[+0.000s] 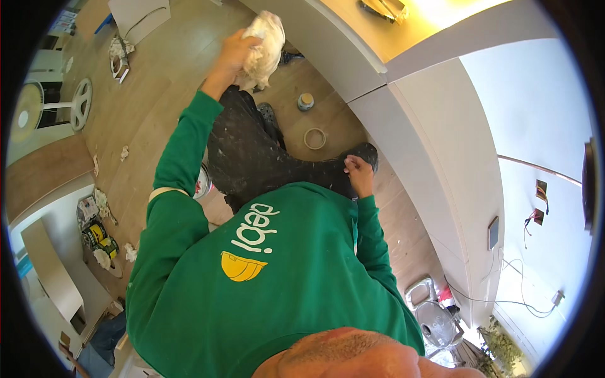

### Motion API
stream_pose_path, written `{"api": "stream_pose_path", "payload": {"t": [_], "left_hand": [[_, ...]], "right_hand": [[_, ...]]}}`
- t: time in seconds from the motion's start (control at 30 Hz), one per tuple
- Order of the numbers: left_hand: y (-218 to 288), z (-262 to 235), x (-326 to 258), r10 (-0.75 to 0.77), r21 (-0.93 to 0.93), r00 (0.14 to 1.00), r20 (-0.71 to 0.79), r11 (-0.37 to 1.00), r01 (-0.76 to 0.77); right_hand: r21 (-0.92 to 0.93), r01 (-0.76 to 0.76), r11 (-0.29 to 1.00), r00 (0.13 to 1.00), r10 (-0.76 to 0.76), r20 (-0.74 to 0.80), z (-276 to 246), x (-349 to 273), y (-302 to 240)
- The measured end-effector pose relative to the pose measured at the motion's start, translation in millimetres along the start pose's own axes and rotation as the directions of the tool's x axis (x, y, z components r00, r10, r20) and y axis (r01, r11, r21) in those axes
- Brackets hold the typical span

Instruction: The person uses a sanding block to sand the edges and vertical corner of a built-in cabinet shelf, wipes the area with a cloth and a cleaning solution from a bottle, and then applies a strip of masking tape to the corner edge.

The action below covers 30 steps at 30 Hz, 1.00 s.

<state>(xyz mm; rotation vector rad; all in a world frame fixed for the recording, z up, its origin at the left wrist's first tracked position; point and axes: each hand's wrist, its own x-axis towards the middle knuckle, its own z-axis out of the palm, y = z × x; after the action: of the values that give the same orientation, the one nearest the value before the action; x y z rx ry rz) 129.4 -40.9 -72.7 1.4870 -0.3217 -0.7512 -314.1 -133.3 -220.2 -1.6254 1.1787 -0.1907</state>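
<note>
My left hand (234,55) is raised out in front and grips a crumpled white rag (263,47), held above the wooden floor near the base of a white counter (328,47). My right hand (359,176) rests with curled fingers on my knee, on dark paint-flecked trousers (252,157). Both arms are in green sleeves. A small round tin (305,101) and a ring of tape (314,138) lie on the floor between the two hands, close to the counter.
A white wall (535,126) with open socket holes and loose cables runs on the right. A fan (436,322) stands at lower right, another fan (38,110) at far left. A paint can (203,183), yellow tool (97,236) and crumpled paper scraps lie on the floor.
</note>
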Motion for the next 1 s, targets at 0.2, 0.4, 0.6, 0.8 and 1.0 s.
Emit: {"api": "stream_pose_path", "payload": {"t": [0.2,0.4,0.6,0.8,1.0], "left_hand": [[-143,55,9,-0.23,0.723,0.924,0.305,0.687,-0.067],[-253,44,14,-0.218,0.594,0.756,0.617,0.759,-0.266],[-108,51,31,-0.405,0.631,0.911,0.079,0.727,0.269],[-119,-3,109,-0.357,0.324,0.929,-0.094,0.872,0.368],[-100,-13,122,0.016,0.892,1.0,0.006,0.451,-0.013]], "right_hand": [[-0.051,-0.02,0.999,1.0,0.019,-0.015,3,7,-2],[-0.301,0.099,0.948,0.969,-0.161,-0.187,-11,-5,29],[-0.446,0.008,0.895,0.926,-0.175,-0.335,-40,-28,72],[-0.449,0.009,0.894,0.96,-0.133,-0.246,-44,-22,66],[-0.664,0.033,0.747,0.997,-0.075,-0.035,-49,-42,39]]}}
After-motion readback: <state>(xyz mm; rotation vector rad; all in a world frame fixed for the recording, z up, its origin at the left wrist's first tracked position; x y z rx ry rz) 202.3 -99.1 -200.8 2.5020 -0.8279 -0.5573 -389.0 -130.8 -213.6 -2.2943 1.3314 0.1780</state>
